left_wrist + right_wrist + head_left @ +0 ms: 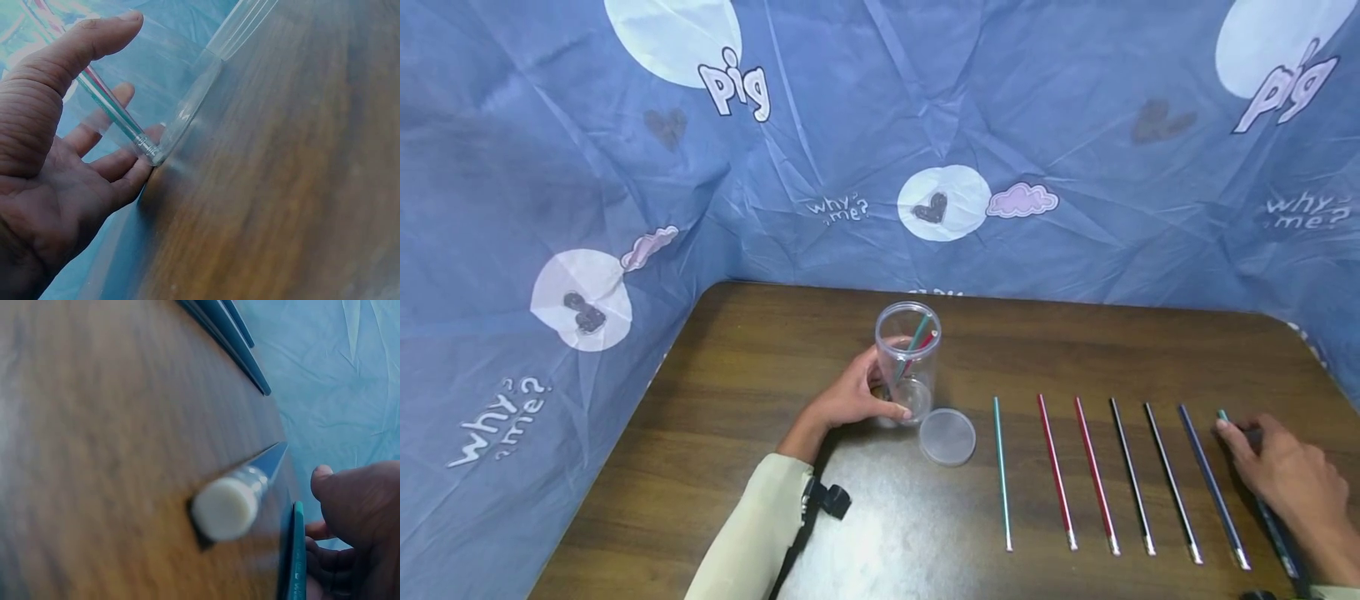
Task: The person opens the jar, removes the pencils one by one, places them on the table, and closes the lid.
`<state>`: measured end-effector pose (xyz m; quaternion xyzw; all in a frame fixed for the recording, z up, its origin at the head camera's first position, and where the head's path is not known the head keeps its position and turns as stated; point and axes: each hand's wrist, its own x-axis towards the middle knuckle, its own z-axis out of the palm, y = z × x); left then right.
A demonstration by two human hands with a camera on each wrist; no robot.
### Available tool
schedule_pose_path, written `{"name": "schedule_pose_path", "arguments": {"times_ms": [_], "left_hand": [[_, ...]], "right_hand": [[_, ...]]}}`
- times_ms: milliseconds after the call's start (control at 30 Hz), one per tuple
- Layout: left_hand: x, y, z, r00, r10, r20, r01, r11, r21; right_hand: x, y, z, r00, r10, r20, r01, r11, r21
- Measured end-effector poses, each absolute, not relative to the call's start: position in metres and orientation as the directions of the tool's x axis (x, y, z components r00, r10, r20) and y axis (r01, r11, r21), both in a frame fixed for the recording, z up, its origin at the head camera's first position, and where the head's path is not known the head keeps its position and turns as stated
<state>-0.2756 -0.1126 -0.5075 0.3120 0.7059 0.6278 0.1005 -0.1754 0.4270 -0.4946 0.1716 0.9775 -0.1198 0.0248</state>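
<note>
Currently, the left hand (pixel 852 395) is gripping the jar (pixel 922 375); the right hand (pixel 1291 468) is resting at the rightmost pencil (pixel 298 553), grip indeterminable.

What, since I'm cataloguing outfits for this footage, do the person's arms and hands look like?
Both the left hand and right hand are ungloved. The left sleeve is long and pale cream, with a black strap and small blocky black device at the wrist. Only a sliver of the right sleeve shows, also pale.
</note>
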Motion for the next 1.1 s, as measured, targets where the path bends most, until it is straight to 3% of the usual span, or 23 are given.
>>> {"name": "schedule_pose_path", "arguments": {"times_ms": [167, 333, 667, 1100], "left_hand": [[-0.275, -0.112, -0.507, -0.776, 0.567, 0.276, 0.335, 0.0, 0.942], [-0.276, -0.111, -0.509, -0.775, 0.568, 0.276, 0.328, -0.012, 0.945], [-0.277, -0.112, -0.509, -0.78, 0.574, 0.249, 0.315, 0.016, 0.949], [-0.277, -0.112, -0.508, -0.77, 0.578, 0.269, 0.333, 0.004, 0.943]], "right_hand": [[-0.174, 0.424, -0.489, -0.924, 0.362, -0.124, 0.38, 0.903, -0.198], [-0.173, 0.411, -0.477, -0.927, 0.374, -0.018, 0.371, 0.912, -0.176], [-0.168, 0.358, -0.432, -0.952, 0.162, 0.26, 0.093, 0.962, -0.257], [-0.163, 0.256, -0.42, -0.85, -0.11, 0.516, -0.3, 0.905, -0.301]]}}
